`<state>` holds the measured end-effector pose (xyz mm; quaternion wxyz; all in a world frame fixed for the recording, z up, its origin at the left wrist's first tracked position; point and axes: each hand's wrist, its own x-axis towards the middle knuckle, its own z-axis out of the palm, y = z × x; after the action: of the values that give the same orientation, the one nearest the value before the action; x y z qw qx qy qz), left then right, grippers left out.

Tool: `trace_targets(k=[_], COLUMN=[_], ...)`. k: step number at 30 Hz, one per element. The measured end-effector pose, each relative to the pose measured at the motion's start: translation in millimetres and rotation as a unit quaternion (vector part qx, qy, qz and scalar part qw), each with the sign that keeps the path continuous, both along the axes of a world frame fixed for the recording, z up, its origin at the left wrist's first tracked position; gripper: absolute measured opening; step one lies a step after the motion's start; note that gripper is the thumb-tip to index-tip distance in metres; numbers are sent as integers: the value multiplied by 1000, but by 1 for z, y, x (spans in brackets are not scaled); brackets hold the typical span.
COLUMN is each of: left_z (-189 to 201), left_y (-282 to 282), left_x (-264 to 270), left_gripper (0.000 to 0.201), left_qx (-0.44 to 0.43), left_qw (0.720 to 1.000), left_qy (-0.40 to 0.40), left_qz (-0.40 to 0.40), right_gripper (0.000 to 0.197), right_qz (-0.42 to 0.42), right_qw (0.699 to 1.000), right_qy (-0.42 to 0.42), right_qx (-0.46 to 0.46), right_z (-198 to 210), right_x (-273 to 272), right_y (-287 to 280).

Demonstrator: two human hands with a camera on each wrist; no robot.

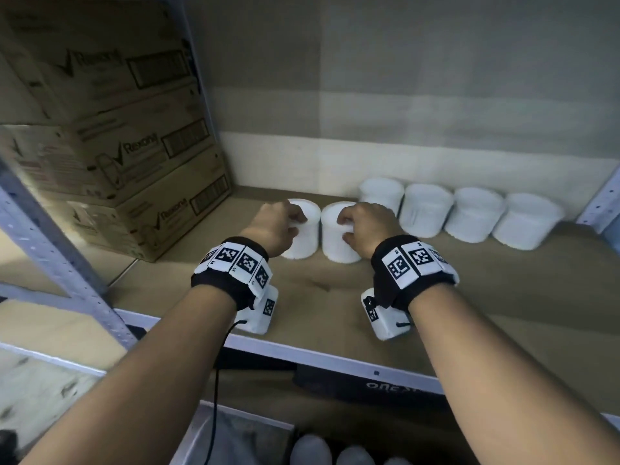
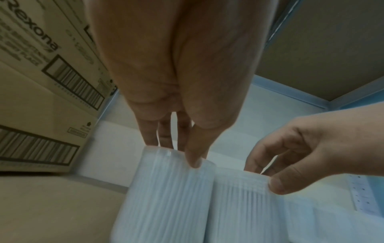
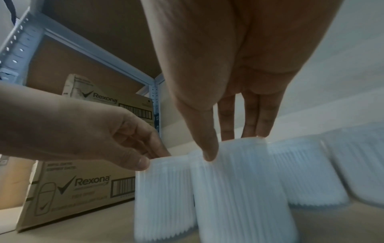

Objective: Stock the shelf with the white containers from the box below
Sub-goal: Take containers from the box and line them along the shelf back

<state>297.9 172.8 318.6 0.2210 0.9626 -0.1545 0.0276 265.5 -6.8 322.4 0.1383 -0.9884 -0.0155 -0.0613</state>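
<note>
Two white ribbed containers stand side by side on the brown shelf board (image 1: pixel 503 297). My left hand (image 1: pixel 295 223) grips the left container (image 1: pixel 303 243) by its top rim, fingers over the far side and thumb (image 2: pixel 194 157) on the near side. My right hand (image 1: pixel 347 226) holds the right container (image 1: pixel 339 250) the same way, thumb (image 3: pixel 207 148) in front. In the left wrist view my left hand (image 2: pixel 176 152) sits over its container (image 2: pixel 166 197). The right wrist view has my right hand (image 3: pixel 228 144) on its container (image 3: pixel 239 189). Both containers are upright and nearly touching.
Several more white containers (image 1: pixel 473 214) line the back of the shelf to the right. Stacked Rexona cardboard boxes (image 1: pixel 110 156) fill the left end behind a metal upright (image 1: pixel 50 250). Below the shelf's front rail (image 1: pixel 335 360), container tops (image 1: pixel 312 451) show in a box.
</note>
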Motion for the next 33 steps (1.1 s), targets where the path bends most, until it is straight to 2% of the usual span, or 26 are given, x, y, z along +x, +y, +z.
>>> trace_targets(k=[13, 28, 33], left_z=[-9, -12, -14], left_y=[8, -4, -4], left_x=[78, 116, 118], left_gripper=[33, 36, 36], left_qx=[-24, -33, -29], left_qw=[999, 997, 998], left_qy=[-43, -66, -63], left_qz=[8, 13, 7], right_gripper=[35, 39, 40], right_qz=[38, 39, 31], right_qw=[999, 999, 999], right_qy=[-24, -21, -7], right_qx=[-30, -29, 2], right_z=[-2, 1, -1], right_x=[73, 108, 110], right_y=[7, 2, -2])
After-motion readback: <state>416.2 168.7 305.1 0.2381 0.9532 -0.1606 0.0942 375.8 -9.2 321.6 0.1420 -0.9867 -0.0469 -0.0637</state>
